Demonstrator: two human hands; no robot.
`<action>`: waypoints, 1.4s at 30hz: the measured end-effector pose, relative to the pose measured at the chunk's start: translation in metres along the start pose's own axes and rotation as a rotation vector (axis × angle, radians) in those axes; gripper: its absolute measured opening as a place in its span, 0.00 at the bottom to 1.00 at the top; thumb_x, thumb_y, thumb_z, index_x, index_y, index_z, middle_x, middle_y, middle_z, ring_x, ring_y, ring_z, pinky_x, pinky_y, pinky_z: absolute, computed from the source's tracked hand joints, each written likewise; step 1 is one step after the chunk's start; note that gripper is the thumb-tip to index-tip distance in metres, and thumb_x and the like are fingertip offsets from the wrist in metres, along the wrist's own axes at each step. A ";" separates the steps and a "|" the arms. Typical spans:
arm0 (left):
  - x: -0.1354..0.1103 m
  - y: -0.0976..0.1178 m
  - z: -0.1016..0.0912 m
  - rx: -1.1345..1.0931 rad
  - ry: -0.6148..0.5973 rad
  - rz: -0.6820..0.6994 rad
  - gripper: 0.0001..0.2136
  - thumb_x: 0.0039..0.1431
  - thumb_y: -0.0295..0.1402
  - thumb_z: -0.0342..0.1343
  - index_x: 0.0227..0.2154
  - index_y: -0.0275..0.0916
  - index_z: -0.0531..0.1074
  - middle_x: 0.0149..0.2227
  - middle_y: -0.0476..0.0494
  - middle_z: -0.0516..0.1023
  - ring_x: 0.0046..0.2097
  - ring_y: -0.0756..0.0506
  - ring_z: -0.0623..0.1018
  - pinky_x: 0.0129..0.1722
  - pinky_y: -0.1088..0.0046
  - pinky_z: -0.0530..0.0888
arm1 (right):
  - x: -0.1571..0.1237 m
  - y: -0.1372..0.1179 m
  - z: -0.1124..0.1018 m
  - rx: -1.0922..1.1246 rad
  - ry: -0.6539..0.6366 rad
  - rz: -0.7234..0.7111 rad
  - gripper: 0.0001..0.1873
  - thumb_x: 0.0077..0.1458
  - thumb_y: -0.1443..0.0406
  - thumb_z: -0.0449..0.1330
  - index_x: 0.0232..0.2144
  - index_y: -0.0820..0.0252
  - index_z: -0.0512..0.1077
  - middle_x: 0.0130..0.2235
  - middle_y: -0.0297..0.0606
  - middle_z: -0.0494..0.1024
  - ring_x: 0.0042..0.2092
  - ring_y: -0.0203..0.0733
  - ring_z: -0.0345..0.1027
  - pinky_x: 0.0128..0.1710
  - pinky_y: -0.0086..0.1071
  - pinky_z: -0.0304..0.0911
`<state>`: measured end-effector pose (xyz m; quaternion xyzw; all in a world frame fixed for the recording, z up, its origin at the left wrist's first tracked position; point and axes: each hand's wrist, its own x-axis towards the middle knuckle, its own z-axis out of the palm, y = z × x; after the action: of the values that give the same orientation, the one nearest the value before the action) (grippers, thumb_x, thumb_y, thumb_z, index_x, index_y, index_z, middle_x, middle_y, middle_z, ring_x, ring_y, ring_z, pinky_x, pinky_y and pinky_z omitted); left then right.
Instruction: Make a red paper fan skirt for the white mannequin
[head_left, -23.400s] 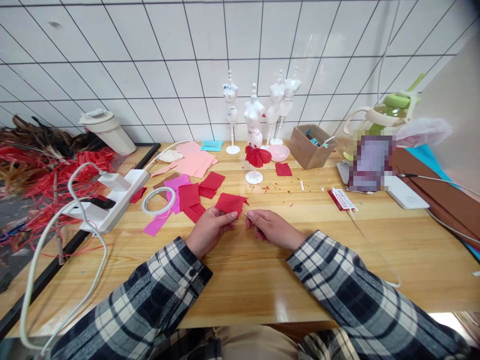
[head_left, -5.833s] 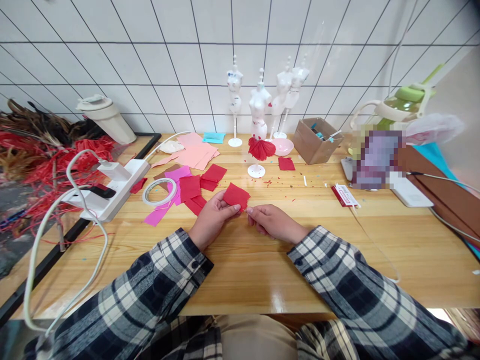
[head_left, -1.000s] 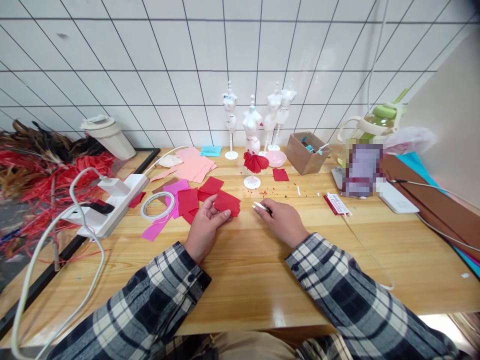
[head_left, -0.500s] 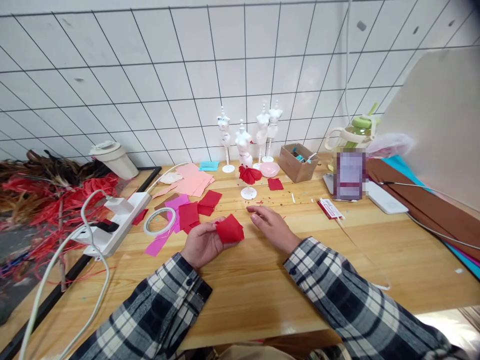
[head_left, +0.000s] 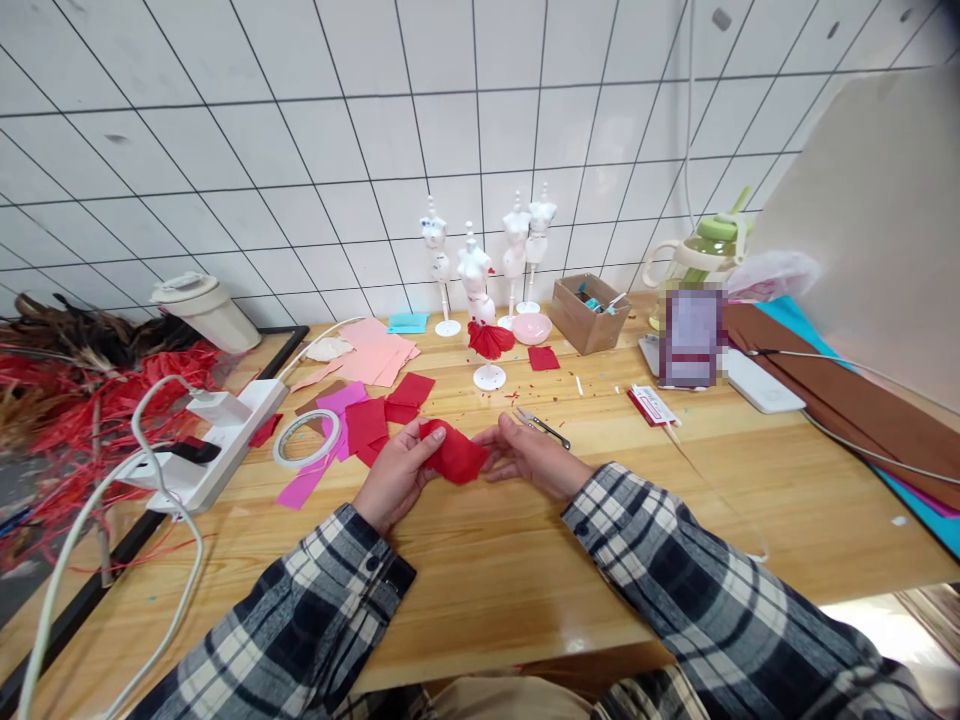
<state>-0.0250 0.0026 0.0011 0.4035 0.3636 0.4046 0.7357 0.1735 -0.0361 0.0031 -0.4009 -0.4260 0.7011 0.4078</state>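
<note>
My left hand [head_left: 401, 470] grips a curved red crepe-paper piece [head_left: 456, 455], thumb on top and fingers beneath. At the paper's right edge, my right hand [head_left: 529, 455] has its fingertips closed on it; the exact grip is partly hidden. Small metal scissors or snips [head_left: 546, 428] lie just behind my right hand. Beyond the hands stands a small white dress form [head_left: 475, 275] wearing a ruffled red skirt [head_left: 490, 340]. Left of the paper lie loose red squares [head_left: 367, 425], a magenta sheet [head_left: 346, 402] and a roll of white tape [head_left: 306, 438].
Several other white dress forms [head_left: 435, 240] stand by the tiled wall. A cardboard box [head_left: 590, 318], pink dish [head_left: 532, 328], phone [head_left: 691, 335] and bottle [head_left: 712, 250] sit behind on the right. On the left are a power strip [head_left: 225, 440], cables and a white cup [head_left: 210, 312].
My right hand has come left and down to the red paper's edge, uncovering the small metal tool. My left thumb now lies over the paper, which is bent. The camera view has shifted slightly.
</note>
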 end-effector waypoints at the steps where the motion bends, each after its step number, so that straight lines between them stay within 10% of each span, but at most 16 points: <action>1: 0.001 0.000 0.000 0.001 -0.005 0.015 0.10 0.52 0.34 0.64 0.35 0.35 0.71 0.32 0.46 0.77 0.32 0.51 0.77 0.32 0.76 0.76 | 0.000 0.001 0.000 -0.037 -0.006 -0.022 0.27 0.47 0.45 0.62 0.38 0.62 0.74 0.35 0.38 0.76 0.36 0.36 0.68 0.36 0.31 0.66; 18: 0.008 0.003 -0.009 0.271 0.211 0.169 0.16 0.44 0.38 0.68 0.32 0.38 0.69 0.28 0.53 0.74 0.28 0.54 0.73 0.26 0.82 0.68 | 0.006 -0.008 -0.018 -0.237 0.285 -0.053 0.13 0.45 0.60 0.66 0.28 0.60 0.68 0.20 0.26 0.68 0.21 0.30 0.62 0.21 0.25 0.60; 42: 0.009 0.003 -0.012 0.237 0.291 0.304 0.16 0.42 0.36 0.69 0.32 0.37 0.71 0.28 0.53 0.72 0.30 0.54 0.71 0.32 0.79 0.66 | 0.008 -0.005 -0.026 -0.330 0.298 -0.142 0.16 0.45 0.54 0.64 0.28 0.59 0.68 0.23 0.28 0.66 0.21 0.31 0.57 0.21 0.28 0.56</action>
<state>-0.0324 0.0153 -0.0029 0.4747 0.4458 0.5188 0.5538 0.1952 -0.0206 -0.0021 -0.5302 -0.4969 0.5245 0.4437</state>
